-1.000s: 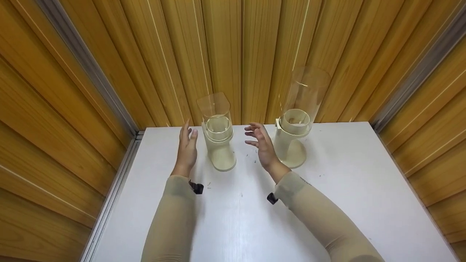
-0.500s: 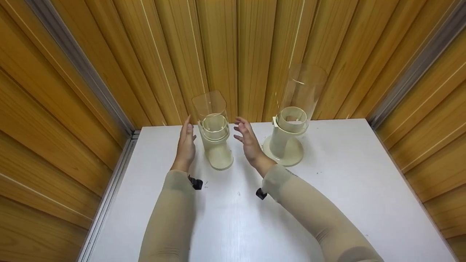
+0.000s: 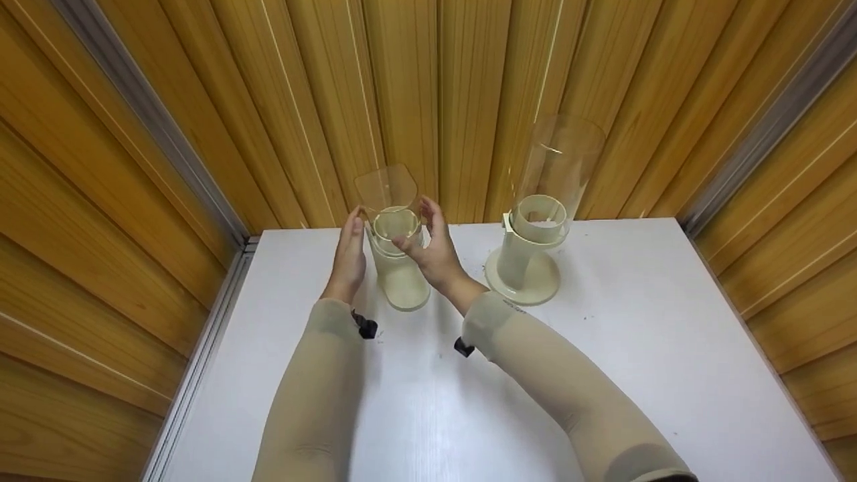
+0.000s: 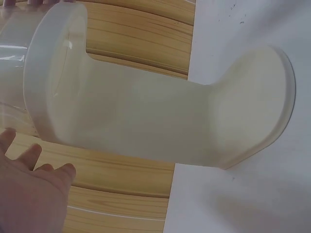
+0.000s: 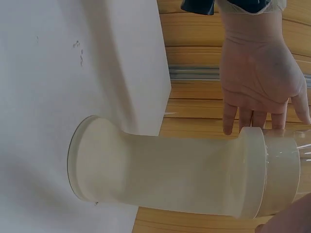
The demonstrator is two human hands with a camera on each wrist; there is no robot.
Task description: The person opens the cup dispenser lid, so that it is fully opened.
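A cream-coloured plastic stand (image 3: 405, 284) with a flat base stands upright near the table's back edge. Its ring (image 4: 41, 73) carries a clear tube (image 3: 388, 184), and a cream cylinder shows inside. My right hand (image 3: 438, 254) reaches round the right side of the clear tube, thumb across its front and fingers behind. At the left side, my left hand (image 3: 348, 258) has its fingers extended beside the ring. The right wrist view shows the left palm (image 5: 257, 68) facing the stand, fingertips partly behind the ring. Only part of the right thumb (image 5: 286, 218) appears there.
A second cream stand (image 3: 522, 278) with a round base and a taller clear tube (image 3: 559, 157) is to the right. Both stands are on a white table (image 3: 415, 402) backed by a wood-panelled wall (image 3: 469, 107). Small specks lie on the tabletop.
My right hand has moved left to the nearer tube, its thumb now across the front. The left hand has shifted slightly closer to the same stand. Both stands remain in place.
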